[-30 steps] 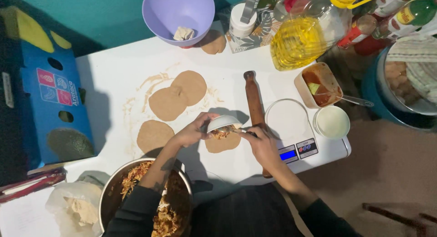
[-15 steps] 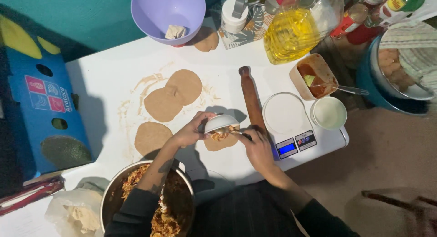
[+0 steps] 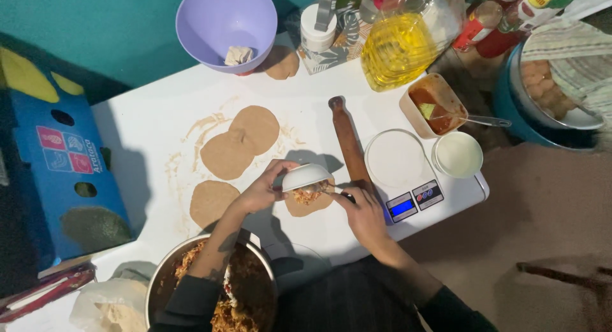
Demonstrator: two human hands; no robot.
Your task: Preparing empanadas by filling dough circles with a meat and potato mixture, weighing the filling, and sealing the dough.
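- On the white table [image 3: 127,125], centre frame, work happens at about 6 o'clock of the tabletop.
- Blue box [image 3: 54,172] at 9 o'clock, beside table edge.
- Metal pot [image 3: 245,287] of shredded filling at 7 o'clock, under left forearm.
- Purple bowl [image 3: 217,16] at 12 o'clock; oil bottle [image 3: 398,48] at 1 o'clock.
- Scale [image 3: 401,172] at 3 o'clock, round white plate on top, touching rolling pin side.
- Rolling pin [image 3: 347,140] lies just right of hands, pointing 12 to 6.
- Three plain dough discs [image 3: 236,144] at 10 o'clock of hands, two overlapping, one apart below.
- Sauce tub [image 3: 433,105] and white cup [image 3: 458,154] at 2–3 o'clock.
- Left hand [image 3: 261,191] fingers curled, gripping small white bowl [image 3: 306,176], tilted over filled disc.
- Right hand [image 3: 364,214] fingers closed around a thin utensil, tip at bowl rim; kind of utensil unclear.
- Filled dough disc [image 3: 309,203] flat on table, directly under bowl, between both hands, filling heaped on its middle.
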